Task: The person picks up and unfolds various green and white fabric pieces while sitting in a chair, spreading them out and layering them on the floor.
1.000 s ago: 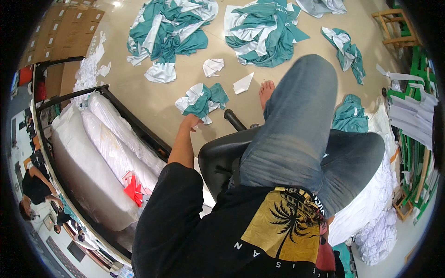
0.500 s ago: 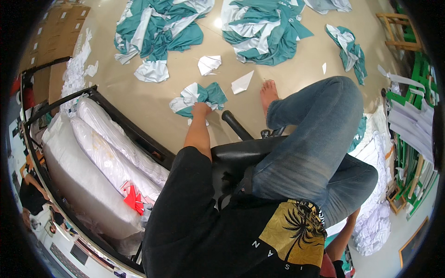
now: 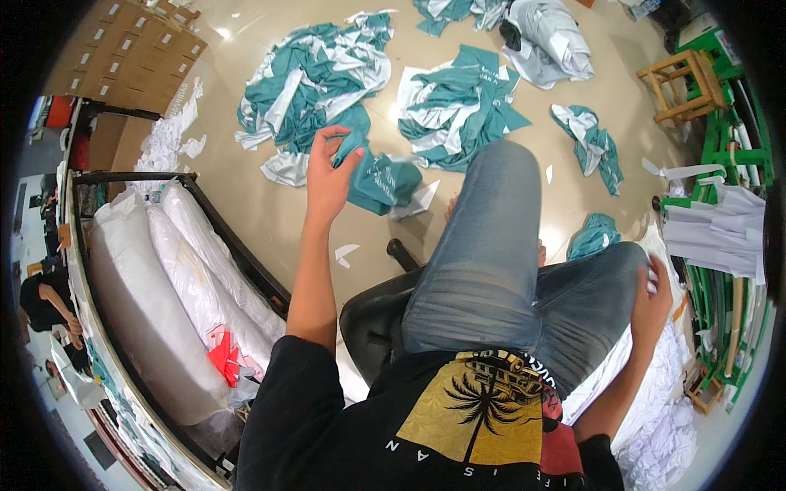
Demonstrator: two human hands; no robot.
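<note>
My left hand (image 3: 329, 176) is raised over the floor, its thumb and fingers pinching one end of a teal garment piece (image 3: 383, 182). The cloth hangs to the right of the hand, with pale lettering on it. Beside my right knee is my right hand (image 3: 652, 304), fingers bent. A small whitish bit shows at the fingers, too small to name. Beyond the left hand, a large heap of teal and white fabric (image 3: 303, 86) lies on the floor, with a second heap (image 3: 458, 106) to its right.
Plastic-wrapped white rolls (image 3: 151, 303) fill a black-framed rack on the left, near stacked cartons (image 3: 123, 61). A wooden stool (image 3: 684, 86) and green racking (image 3: 741, 155) stand at the right. White cloth (image 3: 655, 434) is piled beside my right arm. Scraps lie about the floor.
My left hand has lifted the teal garment piece off the floor. My right hand has come up from below the right thigh to beside the knee. The view has shifted, showing more floor ahead.
</note>
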